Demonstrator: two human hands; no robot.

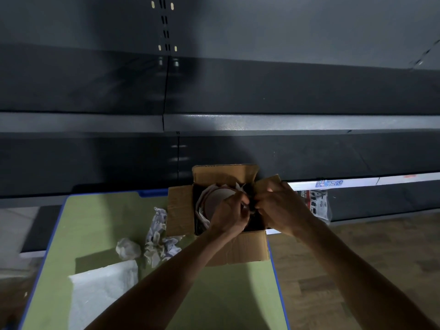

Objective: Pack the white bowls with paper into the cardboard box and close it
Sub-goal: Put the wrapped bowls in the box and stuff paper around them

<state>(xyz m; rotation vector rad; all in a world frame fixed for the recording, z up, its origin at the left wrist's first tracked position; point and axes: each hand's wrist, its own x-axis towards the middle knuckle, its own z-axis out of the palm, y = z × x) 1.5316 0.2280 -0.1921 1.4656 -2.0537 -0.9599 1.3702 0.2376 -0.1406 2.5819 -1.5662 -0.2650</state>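
Note:
An open cardboard box (181, 210) stands at the far right of the green table top (100, 225), all its flaps spread outward. Inside it a white bowl (217, 198) sits on its side among paper. My left hand (229, 215) reaches into the box beside the bowl, fingers curled and pinching crumpled paper (240, 188). My right hand (281, 206) is over the box's right side, fingers also curled on the same paper. What lies deeper in the box is dark and hidden.
Crumpled printed paper (158, 236) and a crumpled white ball (128, 248) lie left of the box. A flat white sheet (102, 294) lies at the near left. Dark metal shelving (214, 125) rises behind; a wooden floor (357, 258) is to the right.

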